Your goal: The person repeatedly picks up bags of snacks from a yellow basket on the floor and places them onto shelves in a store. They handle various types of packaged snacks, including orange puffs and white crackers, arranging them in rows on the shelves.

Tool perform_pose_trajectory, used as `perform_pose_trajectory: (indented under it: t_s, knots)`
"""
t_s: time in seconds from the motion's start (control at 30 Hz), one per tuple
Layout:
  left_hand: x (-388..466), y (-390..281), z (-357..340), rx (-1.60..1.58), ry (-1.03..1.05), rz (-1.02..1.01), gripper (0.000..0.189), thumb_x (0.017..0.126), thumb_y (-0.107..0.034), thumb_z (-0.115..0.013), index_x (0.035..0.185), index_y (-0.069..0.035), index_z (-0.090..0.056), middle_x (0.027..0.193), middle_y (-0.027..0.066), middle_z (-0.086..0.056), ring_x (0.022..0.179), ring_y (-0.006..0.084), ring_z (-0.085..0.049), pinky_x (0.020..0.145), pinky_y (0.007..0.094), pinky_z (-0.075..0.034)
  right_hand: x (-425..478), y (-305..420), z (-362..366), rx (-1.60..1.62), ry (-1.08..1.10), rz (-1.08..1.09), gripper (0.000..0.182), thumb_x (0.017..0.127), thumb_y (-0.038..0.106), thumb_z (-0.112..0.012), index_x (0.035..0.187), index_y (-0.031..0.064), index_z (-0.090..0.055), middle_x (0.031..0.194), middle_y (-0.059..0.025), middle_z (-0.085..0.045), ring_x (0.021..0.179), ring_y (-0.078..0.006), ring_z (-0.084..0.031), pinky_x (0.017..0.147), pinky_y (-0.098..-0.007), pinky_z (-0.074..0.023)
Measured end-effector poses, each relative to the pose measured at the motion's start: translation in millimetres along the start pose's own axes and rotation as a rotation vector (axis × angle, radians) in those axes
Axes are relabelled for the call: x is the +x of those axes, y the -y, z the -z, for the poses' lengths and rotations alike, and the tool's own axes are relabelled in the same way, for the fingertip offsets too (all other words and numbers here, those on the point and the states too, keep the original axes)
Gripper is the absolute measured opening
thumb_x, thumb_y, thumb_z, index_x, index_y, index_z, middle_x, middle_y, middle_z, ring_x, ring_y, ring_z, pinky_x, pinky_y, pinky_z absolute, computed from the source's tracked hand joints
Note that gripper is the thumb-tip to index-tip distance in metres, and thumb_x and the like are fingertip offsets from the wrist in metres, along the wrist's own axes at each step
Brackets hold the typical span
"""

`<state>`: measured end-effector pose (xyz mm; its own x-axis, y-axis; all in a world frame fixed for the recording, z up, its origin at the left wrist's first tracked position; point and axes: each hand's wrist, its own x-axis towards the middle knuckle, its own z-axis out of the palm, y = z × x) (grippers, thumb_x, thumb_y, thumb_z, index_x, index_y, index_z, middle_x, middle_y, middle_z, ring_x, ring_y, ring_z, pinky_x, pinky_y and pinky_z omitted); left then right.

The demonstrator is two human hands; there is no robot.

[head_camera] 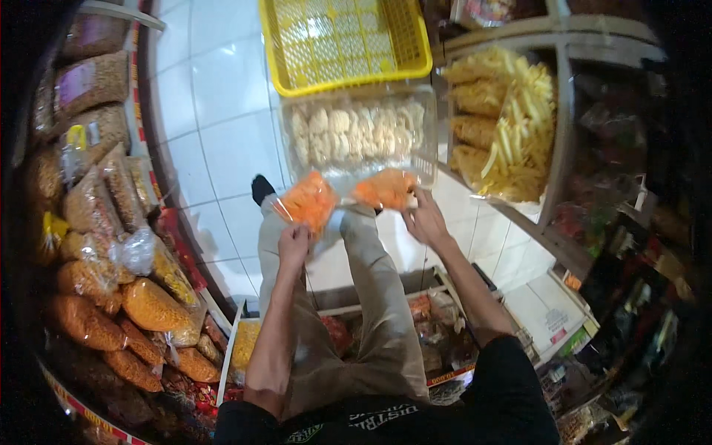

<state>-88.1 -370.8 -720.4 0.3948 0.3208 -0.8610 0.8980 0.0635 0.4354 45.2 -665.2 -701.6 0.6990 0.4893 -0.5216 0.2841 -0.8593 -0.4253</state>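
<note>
My left hand (294, 243) grips the near corner of a clear plastic bag of orange snacks (309, 201) above my left knee. A second bag of orange snacks (385, 189) is pinched along its right side by my right hand (425, 218). The two bags hang apart, side by side. Just beyond them is a clear plastic tub (356, 136) packed with rows of pale round crackers. A yellow plastic basket (347, 83) stands behind that tub.
To the left, a shelf holds several bags of orange snacks (156, 305) and bags of nuts (89, 83). At right, an open-topped case holds yellow stick snacks (517, 128) in a wooden rack (562, 128). White floor tiles (222, 139) run between. More packets (434, 322) lie behind my legs.
</note>
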Motion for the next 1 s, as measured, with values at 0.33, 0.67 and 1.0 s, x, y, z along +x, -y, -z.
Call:
perform_pose_trajectory:
  t_s: [0.33,0.67,1.0]
  knots:
    - [-208,-119,154,0.359,-0.2,-0.854,0.019,0.088,-0.018,-0.064,0.088,0.001,-0.069,0.124,0.0252,-0.046,0.118,0.0383,-0.045,0.095,0.0463,-0.04,-130,167,193,0.617,-0.231,0.267,0.02,0.091,0.008,-0.056,0.087,0.001,-0.074,0.125,-0.0098,-0.063,0.133,-0.0342,-0.044,0.105,-0.0381,-0.0416]
    - [-430,-216,280,0.141,-0.021,-1.042,0.024,0.089,-0.016,-0.065,0.097,0.007,-0.067,0.123,0.0115,-0.06,0.095,0.0153,-0.061,0.078,0.0249,-0.049,-266,312,402,0.981,-0.305,0.719,0.027,0.088,0.012,-0.058,0.071,-0.0068,-0.067,0.104,-0.0182,-0.07,0.081,-0.0175,-0.064,0.071,-0.0275,-0.0497]
    - [-475,-248,293,0.073,0.549,-0.811,0.037,0.081,-0.018,-0.073,0.109,0.006,-0.068,0.085,0.0029,-0.067,0.07,0.0097,-0.058,0.062,0.0227,-0.046,-278,353,412,1.51,0.094,0.541,0.013,0.095,0.016,-0.058,0.096,0.0033,-0.059,0.089,-0.0017,-0.063,0.075,-0.0056,-0.056,0.063,-0.0195,-0.0469]
